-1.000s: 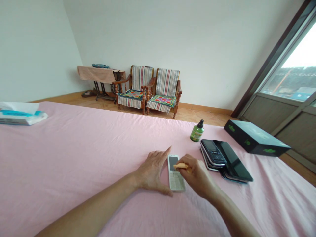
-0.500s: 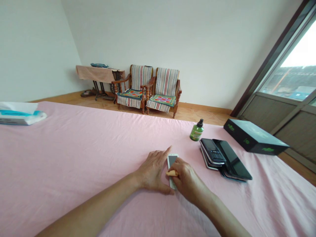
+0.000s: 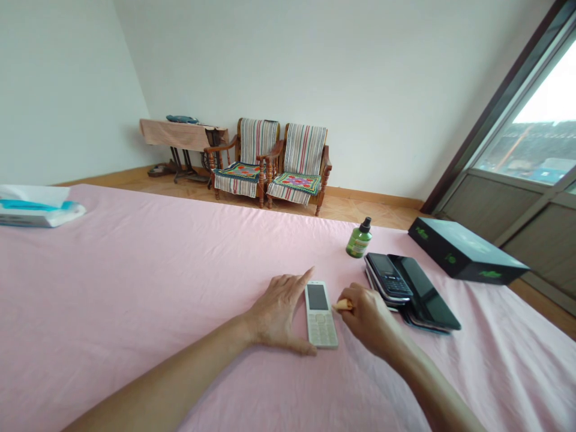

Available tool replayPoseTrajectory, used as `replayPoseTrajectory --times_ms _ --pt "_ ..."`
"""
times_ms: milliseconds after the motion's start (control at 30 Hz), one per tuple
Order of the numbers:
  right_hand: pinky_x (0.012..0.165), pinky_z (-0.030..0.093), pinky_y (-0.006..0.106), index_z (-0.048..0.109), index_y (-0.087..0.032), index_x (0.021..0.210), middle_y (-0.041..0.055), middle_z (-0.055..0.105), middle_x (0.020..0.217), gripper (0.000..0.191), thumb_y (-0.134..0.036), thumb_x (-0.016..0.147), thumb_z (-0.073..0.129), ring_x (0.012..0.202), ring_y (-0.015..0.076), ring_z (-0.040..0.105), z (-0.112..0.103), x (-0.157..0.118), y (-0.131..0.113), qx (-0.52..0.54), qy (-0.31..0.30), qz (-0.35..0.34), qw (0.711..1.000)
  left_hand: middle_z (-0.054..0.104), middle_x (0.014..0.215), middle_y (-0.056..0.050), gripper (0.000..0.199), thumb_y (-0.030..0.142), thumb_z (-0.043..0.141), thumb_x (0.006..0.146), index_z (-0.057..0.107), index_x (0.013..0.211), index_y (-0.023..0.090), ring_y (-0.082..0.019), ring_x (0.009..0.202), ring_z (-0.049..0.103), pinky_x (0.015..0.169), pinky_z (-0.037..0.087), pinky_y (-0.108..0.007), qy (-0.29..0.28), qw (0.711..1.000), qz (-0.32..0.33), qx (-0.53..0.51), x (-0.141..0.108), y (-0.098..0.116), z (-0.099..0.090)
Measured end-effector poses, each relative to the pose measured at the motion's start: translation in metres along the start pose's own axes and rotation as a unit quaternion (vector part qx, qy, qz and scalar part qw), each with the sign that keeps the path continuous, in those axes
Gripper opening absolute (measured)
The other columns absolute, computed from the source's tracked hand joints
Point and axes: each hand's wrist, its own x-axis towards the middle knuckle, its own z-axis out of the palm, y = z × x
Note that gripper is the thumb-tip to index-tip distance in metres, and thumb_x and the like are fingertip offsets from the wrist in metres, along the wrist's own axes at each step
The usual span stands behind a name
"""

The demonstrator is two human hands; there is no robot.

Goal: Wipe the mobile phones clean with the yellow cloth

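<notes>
While lying flat, white keypad phone [image 3: 323, 330]: at lower centre of the frame, face up on the pink cloth [image 3: 157, 258], screen and keys uncovered.
Phone handling: probably light and stiff, smooth enough to slide on fabric; screen likely the fragile part, so best gripped across the long side edges, near the keys, without pressing on the glass.
Left hand [image 3: 276, 309]: forefinger and thumb spread wide around the phone's left side, near its top and bottom left corners; nothing held; firm contact at the edge hard to tell.
Right hand [image 3: 365, 312]: just right of the phone, fingers curled closed and pinching the yellowish wad [image 3: 344, 305].
Wad handling: apparently soft and very light, easily squashed; best pinched close to the end meeting the phone.
Compared with half a second ago: right hand and wad shifted rightward, off the phone's face; middle and right side of phone, hidden then, now visible; left hand almost unchanged.
Stacked phones [image 3: 389, 279] and green bottle [image 3: 359, 243]: right of centre, seemingly unmoved.
</notes>
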Motion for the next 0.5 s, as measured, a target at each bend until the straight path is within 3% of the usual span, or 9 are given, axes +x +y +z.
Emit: replayPoseTrajectory --times_ms 233,500 --pt "0.057 0.032 0.022 0.063 -0.016 0.069 0.0001 0.058 0.069 0.02 0.0 0.07 0.051 0.063 0.0119 0.054 0.006 0.001 -0.007 0.093 -0.023 -0.048 0.994 0.043 0.137 -0.018 0.135 0.062 0.079 0.051 -0.003 0.15 0.021 -0.038 0.121 0.041 0.104 0.026 -0.054 -0.003 1.0 -0.006 0.006 0.001 -0.001 0.001" --pt "0.058 0.035 0.021 0.068 -0.016 0.068 0.0011 0.06 0.07 0.025 0.003 0.066 0.052 0.064 0.0116 0.056 0.01 -0.002 -0.001 0.148 -0.073 -0.052 0.985 0.042 0.139 -0.017 0.134 0.062 0.08 0.051 -0.002 0.15 0.022 -0.038 0.121 0.042 0.104 0.027 -0.052 0.005 1.0 0.003 0.009 0.0 -0.002 0.002"
